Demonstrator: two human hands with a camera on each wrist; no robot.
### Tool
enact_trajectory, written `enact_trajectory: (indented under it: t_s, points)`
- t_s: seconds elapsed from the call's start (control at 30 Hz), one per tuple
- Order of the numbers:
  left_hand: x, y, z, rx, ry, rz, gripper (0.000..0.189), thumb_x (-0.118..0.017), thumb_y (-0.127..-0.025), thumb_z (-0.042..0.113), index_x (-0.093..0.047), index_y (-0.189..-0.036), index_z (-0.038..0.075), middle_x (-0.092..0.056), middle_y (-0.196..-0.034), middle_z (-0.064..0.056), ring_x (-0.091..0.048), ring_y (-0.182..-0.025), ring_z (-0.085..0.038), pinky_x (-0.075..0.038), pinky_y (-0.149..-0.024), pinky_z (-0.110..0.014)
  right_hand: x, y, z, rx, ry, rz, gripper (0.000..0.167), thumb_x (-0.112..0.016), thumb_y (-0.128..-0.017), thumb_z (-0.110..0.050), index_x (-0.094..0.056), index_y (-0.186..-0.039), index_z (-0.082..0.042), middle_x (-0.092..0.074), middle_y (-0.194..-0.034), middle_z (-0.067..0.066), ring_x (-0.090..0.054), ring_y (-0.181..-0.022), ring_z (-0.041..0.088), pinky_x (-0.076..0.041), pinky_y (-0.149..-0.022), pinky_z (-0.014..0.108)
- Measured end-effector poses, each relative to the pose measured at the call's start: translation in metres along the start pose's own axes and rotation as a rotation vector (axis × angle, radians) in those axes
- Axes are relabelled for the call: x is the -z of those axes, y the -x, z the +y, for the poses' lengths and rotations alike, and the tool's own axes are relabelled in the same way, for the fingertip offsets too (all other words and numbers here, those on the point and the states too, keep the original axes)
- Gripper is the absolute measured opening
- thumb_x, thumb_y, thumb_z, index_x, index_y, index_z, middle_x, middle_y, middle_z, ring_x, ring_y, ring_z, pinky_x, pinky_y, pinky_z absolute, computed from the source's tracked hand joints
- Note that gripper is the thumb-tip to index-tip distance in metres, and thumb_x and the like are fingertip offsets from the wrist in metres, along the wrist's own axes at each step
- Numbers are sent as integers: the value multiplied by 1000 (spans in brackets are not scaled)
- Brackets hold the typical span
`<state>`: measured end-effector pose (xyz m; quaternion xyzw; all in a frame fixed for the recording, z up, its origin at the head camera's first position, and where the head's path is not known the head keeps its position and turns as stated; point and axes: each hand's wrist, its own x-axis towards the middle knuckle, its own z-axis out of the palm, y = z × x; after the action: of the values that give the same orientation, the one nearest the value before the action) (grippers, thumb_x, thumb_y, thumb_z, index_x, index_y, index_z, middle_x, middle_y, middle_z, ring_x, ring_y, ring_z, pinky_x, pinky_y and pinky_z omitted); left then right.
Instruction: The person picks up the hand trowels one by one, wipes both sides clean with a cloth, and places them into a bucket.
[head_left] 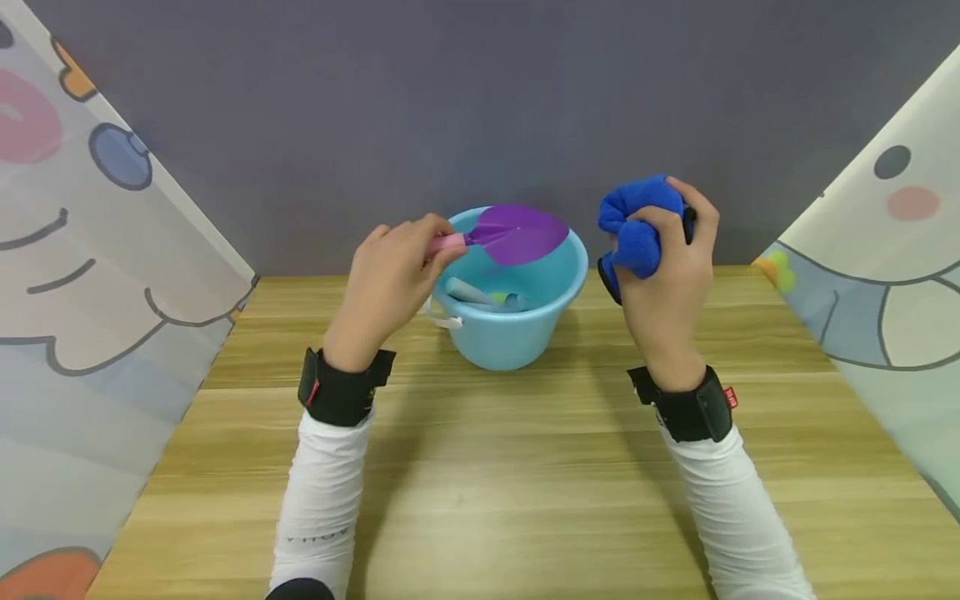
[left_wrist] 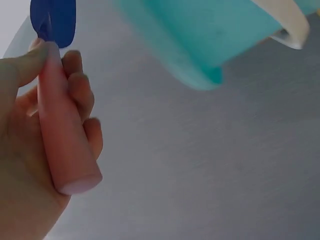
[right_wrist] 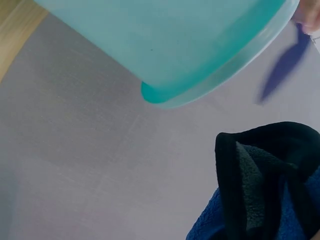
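Observation:
My left hand (head_left: 393, 275) grips the pink handle (left_wrist: 65, 125) of a toy shovel (head_left: 521, 236). Its purple blade reaches over the mouth of a light blue bucket (head_left: 501, 343). To the right of the bucket, my right hand (head_left: 670, 279) holds a bunched blue cloth (head_left: 637, 204) with black edging, raised and apart from the rim. The right wrist view shows a folded corner of that cloth (right_wrist: 252, 195) below the bucket's rim. Inside the bucket lie a pale blue rod-like piece (head_left: 468, 292) and other small things, partly hidden by the wall.
The bucket stands on a wood-grain table (head_left: 480, 500), close to a dark grey wall (head_left: 480, 100). Its white handle (head_left: 447, 320) hangs at the left side. Panels with cartoon prints (head_left: 97, 275) flank the table on both sides.

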<state>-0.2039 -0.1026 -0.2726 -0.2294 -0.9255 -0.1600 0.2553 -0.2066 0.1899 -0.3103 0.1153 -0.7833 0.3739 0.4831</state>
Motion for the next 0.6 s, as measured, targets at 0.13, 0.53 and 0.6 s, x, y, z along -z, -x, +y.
enact_trajectory:
  t_s: [0.13, 0.53, 0.6]
  points:
    - [-18, -24, -4, -23, -50, -132, 32, -62, -100, 44, -69, -108, 14, -61, -73, 0, -55, -65, -18, -43, -63, -34, 2, -4, 1, -29, -16, -4, 23, -71, -95, -21, -62, -110, -7, -50, -148, 16, -57, -130, 36, -49, -108, 50]
    - [-63, -59, 0, -27, -86, -576, 25, -66, -99, 34, -74, -102, 10, -71, -92, -4, -59, -84, -17, -52, -79, -34, -6, -5, 2, -56, -29, -48, 25, -72, -93, -17, -61, -112, -6, -47, -151, 18, -54, -134, 39, -46, -111, 53]
    - [-69, -53, -4, -9, -62, -611, 24, -66, -99, 32, -74, -101, 9, -70, -92, -4, -59, -84, -17, -52, -79, -33, -7, -1, 3, -59, -29, -61, 24, -73, -93, -16, -62, -112, -6, -47, -150, 18, -54, -134, 39, -46, -111, 54]
